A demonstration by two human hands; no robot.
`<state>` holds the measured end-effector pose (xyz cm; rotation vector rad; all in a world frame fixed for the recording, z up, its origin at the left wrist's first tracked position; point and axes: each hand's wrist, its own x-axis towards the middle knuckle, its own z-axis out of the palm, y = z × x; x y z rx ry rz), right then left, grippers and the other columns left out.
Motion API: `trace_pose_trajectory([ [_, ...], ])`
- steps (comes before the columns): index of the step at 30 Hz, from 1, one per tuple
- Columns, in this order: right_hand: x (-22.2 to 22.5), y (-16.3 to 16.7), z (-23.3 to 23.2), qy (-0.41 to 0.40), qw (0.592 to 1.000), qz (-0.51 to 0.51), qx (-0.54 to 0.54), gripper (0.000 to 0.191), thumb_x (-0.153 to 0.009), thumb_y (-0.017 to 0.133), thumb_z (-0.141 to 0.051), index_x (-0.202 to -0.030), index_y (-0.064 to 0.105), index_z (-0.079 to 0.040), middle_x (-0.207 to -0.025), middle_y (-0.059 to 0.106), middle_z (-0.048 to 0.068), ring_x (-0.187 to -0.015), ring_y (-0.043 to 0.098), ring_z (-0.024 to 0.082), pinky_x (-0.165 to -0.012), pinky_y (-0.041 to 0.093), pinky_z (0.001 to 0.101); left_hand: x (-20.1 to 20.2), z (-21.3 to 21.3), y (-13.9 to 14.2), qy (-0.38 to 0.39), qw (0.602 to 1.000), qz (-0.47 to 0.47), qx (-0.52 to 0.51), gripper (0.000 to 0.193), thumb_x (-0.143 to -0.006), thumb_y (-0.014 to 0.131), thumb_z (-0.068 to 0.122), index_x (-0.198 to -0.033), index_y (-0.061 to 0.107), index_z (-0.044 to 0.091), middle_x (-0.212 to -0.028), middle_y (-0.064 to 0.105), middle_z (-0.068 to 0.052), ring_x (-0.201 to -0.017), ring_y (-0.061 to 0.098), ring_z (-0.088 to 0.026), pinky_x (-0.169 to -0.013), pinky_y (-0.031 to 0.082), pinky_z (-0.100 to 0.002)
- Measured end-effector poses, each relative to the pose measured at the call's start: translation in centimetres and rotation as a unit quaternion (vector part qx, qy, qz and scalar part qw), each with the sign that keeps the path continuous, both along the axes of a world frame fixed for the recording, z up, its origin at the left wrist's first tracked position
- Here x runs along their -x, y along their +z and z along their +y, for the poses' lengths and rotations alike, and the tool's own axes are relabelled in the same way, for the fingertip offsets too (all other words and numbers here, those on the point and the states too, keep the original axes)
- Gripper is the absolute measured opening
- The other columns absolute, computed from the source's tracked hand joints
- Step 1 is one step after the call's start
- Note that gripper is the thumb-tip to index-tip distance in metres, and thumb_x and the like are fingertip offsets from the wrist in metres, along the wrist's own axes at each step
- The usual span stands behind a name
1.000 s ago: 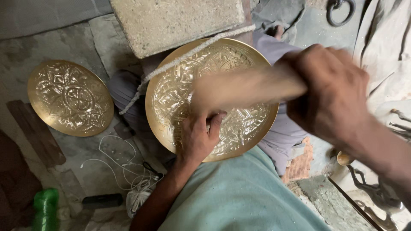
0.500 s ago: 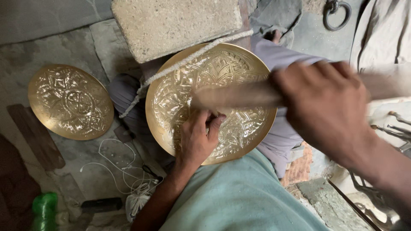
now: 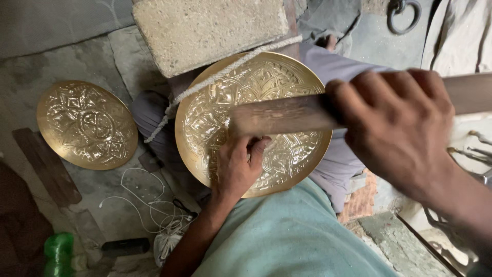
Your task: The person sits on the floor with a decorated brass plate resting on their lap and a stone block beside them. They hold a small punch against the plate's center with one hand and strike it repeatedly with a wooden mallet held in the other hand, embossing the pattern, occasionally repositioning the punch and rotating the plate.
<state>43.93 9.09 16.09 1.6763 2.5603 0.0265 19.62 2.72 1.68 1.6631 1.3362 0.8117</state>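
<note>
Both grips are closed. Right hand (image 3: 397, 131) wraps its fingers fully around a flat wooden stick (image 3: 279, 115), holding it level above the engraved brass plate (image 3: 251, 120); the stick's free end points left over the plate's middle, and its other end juts out past the hand toward the right edge of the view. Left hand (image 3: 236, 166) rests on the lower part of that plate, fingers curled shut over something small that cannot be made out, thumb beside the stick's underside. Whether the stick touches the plate is not clear.

That plate lies tilted across the person's lap, its top rim near a rough stone block (image 3: 210, 31), with a white cord (image 3: 215, 79) running across its upper left edge. A second brass plate (image 3: 87, 125), also engraved, lies on the stone floor (image 3: 56, 31) well to the left, apart from the first. Near it are a dark wooden strip (image 3: 46, 166), a loose white wire (image 3: 148, 208) and a green bottle (image 3: 57, 254). Thin metal tools (image 3: 471, 151) lie at the right.
</note>
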Motion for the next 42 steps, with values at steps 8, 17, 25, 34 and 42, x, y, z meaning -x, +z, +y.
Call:
trace_pose_trajectory([
  [8, 0.3, 0.2, 0.2, -0.087, 0.99, 0.076, 0.085, 0.042, -0.072, 0.077, -0.004, -0.112, 0.066, -0.003, -0.089, 0.069, 0.009, -0.077, 0.066, 0.023, -0.066, 0.049, 0.0387, 0.1, 0.0, 0.5, -0.009, 0.999, -0.029, 0.025, 0.015, -0.101, 0.071, 0.014, -0.104, 0.06, 0.003, -0.093, 0.071, -0.007, -0.081, 0.075, -0.022, -0.069, 0.058, -0.035],
  [17, 0.7, 0.9, 0.2, -0.112, 0.949, 0.287, 0.074, 0.05, -0.077, 0.067, -0.001, -0.127, 0.058, -0.002, -0.107, 0.067, 0.017, -0.097, 0.065, 0.036, -0.083, 0.052, 0.0423, -0.2, 0.4, 1.4, 0.014, 0.997, -0.053, 0.047, 0.017, -0.1, 0.07, 0.011, -0.105, 0.058, 0.0, -0.094, 0.068, -0.012, -0.083, 0.077, -0.021, -0.064, 0.062, -0.031],
  [25, -2.2, 0.5, -2.9, -0.086, 0.996, 0.025, 0.019, 0.03, -0.099, 0.073, -0.008, -0.127, 0.064, -0.014, -0.106, 0.068, 0.004, -0.09, 0.066, 0.022, -0.08, 0.043, 0.0341, 0.7, 1.0, 1.4, -0.003, 0.993, -0.091, 0.068, 0.019, -0.101, 0.07, 0.013, -0.112, 0.059, 0.001, -0.092, 0.075, -0.008, -0.084, 0.079, -0.019, -0.068, 0.063, -0.031],
  [34, -2.6, -1.2, -2.8, -0.083, 0.996, 0.045, 0.004, 0.036, -0.092, 0.073, -0.006, -0.128, 0.065, -0.008, -0.108, 0.068, 0.008, -0.09, 0.066, 0.024, -0.083, 0.051, 0.0366, 0.8, 1.7, 1.1, -0.069, 0.997, -0.028, 0.014, 0.027, -0.096, 0.075, 0.016, -0.117, 0.063, 0.004, -0.09, 0.071, -0.009, -0.081, 0.073, -0.024, -0.07, 0.057, -0.037],
  [42, -2.0, -1.2, -1.5, -0.032, 0.999, 0.041, -0.013, 0.016, -0.098, 0.074, -0.01, -0.113, 0.069, -0.012, -0.097, 0.073, 0.008, -0.075, 0.066, 0.022, -0.071, 0.052, 0.0362, 0.7, 1.5, 1.2, -0.068, 0.997, -0.018, 0.032, 0.024, -0.097, 0.074, 0.016, -0.116, 0.064, 0.005, -0.093, 0.069, -0.011, -0.081, 0.072, -0.026, -0.071, 0.056, -0.04],
])
